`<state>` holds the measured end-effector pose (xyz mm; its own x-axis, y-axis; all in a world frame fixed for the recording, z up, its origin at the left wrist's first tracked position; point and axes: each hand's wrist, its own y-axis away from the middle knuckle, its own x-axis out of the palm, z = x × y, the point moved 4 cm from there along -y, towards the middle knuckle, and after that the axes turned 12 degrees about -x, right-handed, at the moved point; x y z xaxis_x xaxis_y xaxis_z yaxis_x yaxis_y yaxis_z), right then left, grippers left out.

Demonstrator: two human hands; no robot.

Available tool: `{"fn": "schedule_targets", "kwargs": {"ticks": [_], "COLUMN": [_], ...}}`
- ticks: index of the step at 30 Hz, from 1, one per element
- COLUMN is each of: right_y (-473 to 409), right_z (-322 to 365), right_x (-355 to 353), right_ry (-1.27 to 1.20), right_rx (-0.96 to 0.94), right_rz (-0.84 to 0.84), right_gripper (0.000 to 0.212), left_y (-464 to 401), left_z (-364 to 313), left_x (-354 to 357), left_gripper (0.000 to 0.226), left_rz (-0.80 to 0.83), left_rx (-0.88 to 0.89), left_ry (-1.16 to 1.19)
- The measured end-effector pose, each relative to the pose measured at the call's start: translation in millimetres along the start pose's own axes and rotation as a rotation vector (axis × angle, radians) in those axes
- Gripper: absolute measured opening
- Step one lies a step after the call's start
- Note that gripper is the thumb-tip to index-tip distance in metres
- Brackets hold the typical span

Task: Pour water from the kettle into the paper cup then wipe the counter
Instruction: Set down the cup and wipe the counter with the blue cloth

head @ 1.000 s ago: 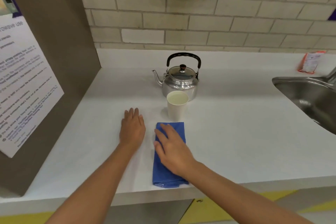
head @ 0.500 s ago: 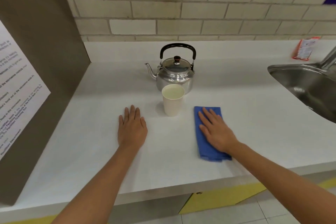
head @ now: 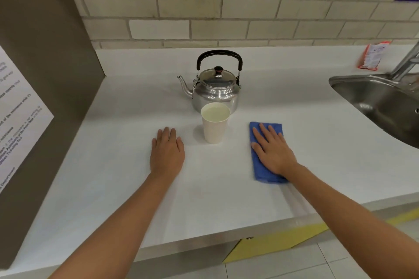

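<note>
A shiny metal kettle with a black handle stands upright on the white counter, spout pointing left. Just in front of it stands a white paper cup with water in it. To the cup's right lies a folded blue cloth. My right hand presses flat on the cloth, fingers spread, covering much of it. My left hand rests flat on the bare counter to the left of the cup, holding nothing.
A steel sink with a tap sits at the right. An orange-and-white packet leans by the brick wall. A brown panel with a printed notice closes off the left side.
My right hand slid the blue cloth from in front of the cup over to the cup's right. My left hand stayed flat in place.
</note>
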<state>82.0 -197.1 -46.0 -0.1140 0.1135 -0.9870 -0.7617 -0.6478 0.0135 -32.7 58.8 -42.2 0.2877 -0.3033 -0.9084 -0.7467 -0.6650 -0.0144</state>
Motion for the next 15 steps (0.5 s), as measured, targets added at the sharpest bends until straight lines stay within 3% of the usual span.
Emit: {"fn": "schedule_targets", "kwargs": {"ticks": [3, 7, 10, 12, 15], "right_y": [-38, -44, -27, -28, -58], "right_z": [7, 40, 28, 0, -44], "right_x": [-2, 8, 10, 6, -8], "right_ry": [-0.004, 0.021, 0.019, 0.011, 0.008], "right_rx": [0.021, -0.174, -0.301, -0.285, -0.116], "right_rz": [0.039, 0.041, 0.037, 0.026, 0.022], "right_gripper": [0.055, 0.054, 0.052, 0.051, 0.050], "left_y": [-3, -11, -23, -33, -45], "left_z": [-2, -9, -18, -23, -30], "left_x": [2, 5, 5, 6, 7], "left_gripper": [0.046, 0.046, 0.046, 0.046, 0.046], "left_rz": [0.009, 0.015, 0.016, 0.028, 0.026], "left_rx": [0.002, -0.036, -0.042, -0.044, -0.046], "left_ry": [-0.010, -0.012, -0.023, -0.018, -0.001]}}
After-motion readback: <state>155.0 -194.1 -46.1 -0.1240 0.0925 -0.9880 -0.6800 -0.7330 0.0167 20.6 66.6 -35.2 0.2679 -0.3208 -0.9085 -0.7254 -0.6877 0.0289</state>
